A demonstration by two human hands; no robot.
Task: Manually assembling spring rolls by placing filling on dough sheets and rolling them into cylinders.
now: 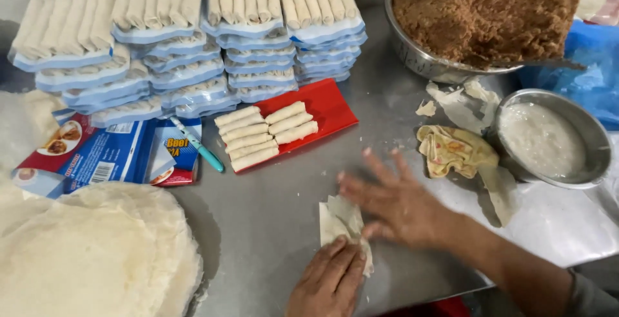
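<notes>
Both your hands are low in the frame, right of centre, on a pale wrapper [340, 221] that lies partly folded on the steel counter [271, 220]. Your left hand [330, 279] comes up from the bottom edge, palm down, fingers together, pressing the near edge of the wrapper. Your right hand [394, 202] lies flat with fingers spread, fingertips resting on the wrapper's right side. Neither hand clamps anything; both press flat. The hands sit just beside each other, nearly touching over the wrapper.

Centre of frame: a red tray [322, 107] carrying two short rows of finished rolls [264, 133]. A teal pen [200, 146] lies just left of the tray, on flat printed cartons [103, 159].

Upper left to upper centre: stacked trays [187, 46] of packed rolls, several piles side by side.

Lower left: a stack of round sheets [97, 252], pale and floury.

Upper right: a large bowl [412, 56] heaped with brown filling [483, 11]. Below it, at the right edge, a small bowl [596, 149] of white paste [541, 140]. A crumpled yellow cloth [451, 149] touches the small bowl's left side. Torn wrapper scraps [461, 101] lie between the two bowls. A blue plastic bag [596, 66] sits at the far right.
</notes>
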